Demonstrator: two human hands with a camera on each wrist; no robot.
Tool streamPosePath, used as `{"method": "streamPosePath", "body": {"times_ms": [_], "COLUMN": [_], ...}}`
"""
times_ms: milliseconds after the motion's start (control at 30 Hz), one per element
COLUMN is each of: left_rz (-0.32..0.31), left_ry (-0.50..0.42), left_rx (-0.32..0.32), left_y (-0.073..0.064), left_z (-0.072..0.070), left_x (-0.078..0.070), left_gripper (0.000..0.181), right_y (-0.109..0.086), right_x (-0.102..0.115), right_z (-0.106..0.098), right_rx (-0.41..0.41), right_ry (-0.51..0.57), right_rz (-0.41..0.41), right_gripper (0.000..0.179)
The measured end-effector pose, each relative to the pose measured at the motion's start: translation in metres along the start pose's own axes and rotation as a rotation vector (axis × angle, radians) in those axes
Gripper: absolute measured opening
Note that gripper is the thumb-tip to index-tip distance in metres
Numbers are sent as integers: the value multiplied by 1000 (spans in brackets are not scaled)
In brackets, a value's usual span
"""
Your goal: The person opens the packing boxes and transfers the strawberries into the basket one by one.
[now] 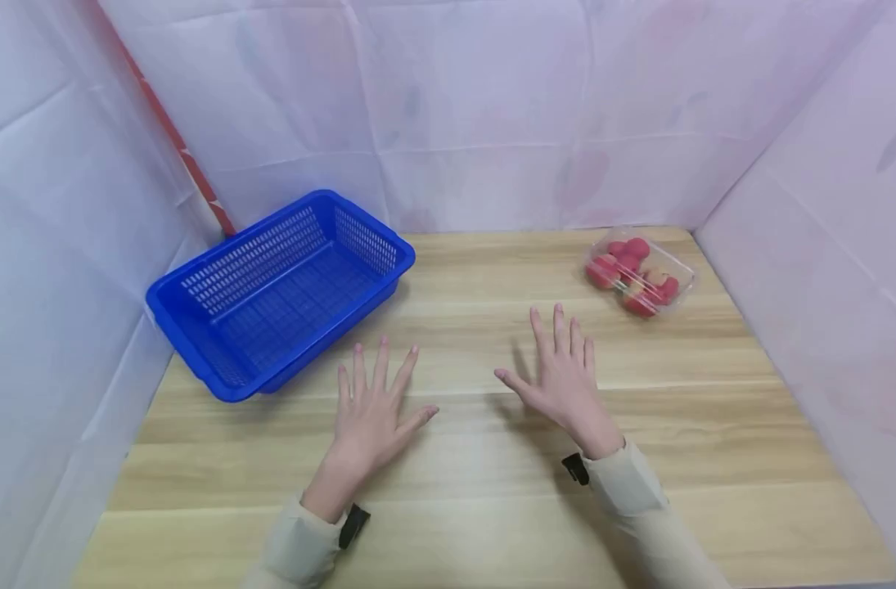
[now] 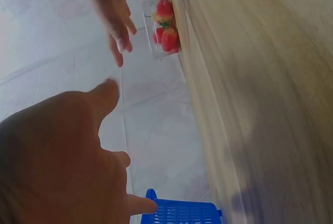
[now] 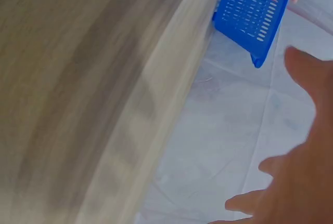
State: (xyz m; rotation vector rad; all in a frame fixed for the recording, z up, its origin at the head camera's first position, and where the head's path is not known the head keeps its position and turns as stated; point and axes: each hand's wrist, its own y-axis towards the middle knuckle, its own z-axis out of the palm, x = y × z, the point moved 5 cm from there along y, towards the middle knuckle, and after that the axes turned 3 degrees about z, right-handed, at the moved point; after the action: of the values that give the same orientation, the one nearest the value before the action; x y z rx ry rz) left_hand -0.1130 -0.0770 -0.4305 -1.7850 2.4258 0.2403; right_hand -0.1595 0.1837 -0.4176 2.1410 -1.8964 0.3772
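A: What does the head view show?
B: Both hands spread flat, palms down, over the wooden tabletop (image 1: 492, 507), gripping nothing. The left hand (image 1: 370, 413) has straight, fanned fingers; at its 11 o'clock sits a blue slotted basket (image 1: 278, 290). The right hand (image 1: 561, 380) is likewise relaxed, and at its 1 o'clock lies a clear plastic box of strawberries (image 1: 639, 274), near the tabletop's far right corner. No label or writing is readable anywhere.

A: And the left wrist view?
B: Blurred. The left hand (image 2: 62, 161) is loose and empty; the right hand (image 2: 112, 11) is at 12 o'clock, the strawberries (image 2: 165, 26) just beside it, the basket (image 2: 182, 212) at 5 o'clock.

A: The right wrist view?
B: The right hand (image 3: 296, 182) is released, with the basket (image 3: 252, 11) at 12 o'clock.
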Motion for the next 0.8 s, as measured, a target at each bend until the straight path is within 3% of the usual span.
{"method": "streamPosePath", "body": {"times_ms": [133, 233, 400, 633, 800], "left_rz": [-3, -4, -17, -133, -188], "left_ry": [-8, -47, -211, -445, -595], "left_rx": [30, 14, -102, -197, -386], "left_y": [0, 0, -1, -8, -18], "left_z": [-1, -2, -8, -3, 0], "left_x": [1, 0, 1, 7, 9], "left_gripper": [95, 96, 89, 87, 85], "right_y": [8, 14, 28, 48, 60], "right_x": [-3, -2, 2, 9, 16], "right_z": [-1, -2, -5, -3, 3], "right_rx": [-42, -79, -127, -128, -133], "right_ry": [61, 117, 273, 637, 818], "right_rz": [3, -10, -23, -43, -68], "right_gripper": [101, 98, 92, 76, 71]}}
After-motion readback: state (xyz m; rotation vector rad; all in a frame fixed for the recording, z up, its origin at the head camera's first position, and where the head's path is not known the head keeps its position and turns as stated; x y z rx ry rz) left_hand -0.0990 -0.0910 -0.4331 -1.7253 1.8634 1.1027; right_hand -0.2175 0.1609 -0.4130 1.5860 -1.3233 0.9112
